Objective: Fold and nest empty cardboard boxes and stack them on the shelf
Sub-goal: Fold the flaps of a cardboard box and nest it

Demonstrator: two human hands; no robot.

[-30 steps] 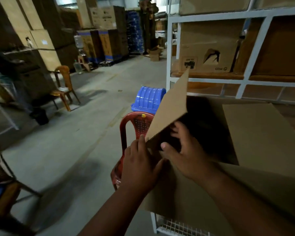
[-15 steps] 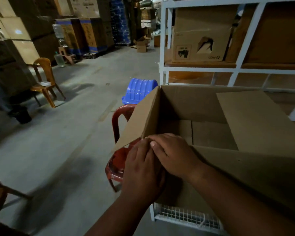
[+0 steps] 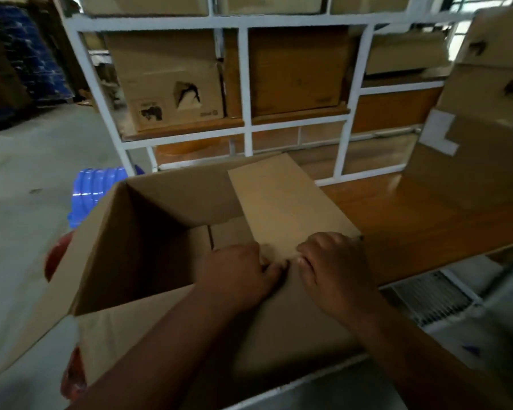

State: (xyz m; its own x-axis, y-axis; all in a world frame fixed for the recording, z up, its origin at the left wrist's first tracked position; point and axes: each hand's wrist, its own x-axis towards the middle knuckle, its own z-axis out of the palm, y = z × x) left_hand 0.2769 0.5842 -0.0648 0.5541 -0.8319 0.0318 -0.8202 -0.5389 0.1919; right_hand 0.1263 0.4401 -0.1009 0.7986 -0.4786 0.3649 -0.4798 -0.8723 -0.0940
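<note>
An open brown cardboard box (image 3: 148,250) stands in front of me on the wooden shelf board (image 3: 421,220), its left flap hanging outward. A smaller cardboard flap or box panel (image 3: 282,202) lies tilted over the box's right half. My left hand (image 3: 234,276) and my right hand (image 3: 335,267) sit side by side at the near edge of that panel, fingers curled onto the cardboard. Both forearms reach in from the bottom.
A white metal shelf frame (image 3: 246,93) behind holds several brown boxes (image 3: 172,84). More cardboard (image 3: 480,137) leans at the right. A red plastic chair (image 3: 57,255) and a blue plastic stool (image 3: 92,193) stand left of the box on the concrete floor.
My view has swung right toward the shelf. Both hands have moved from the box's left corner to the near edge of the right panel.
</note>
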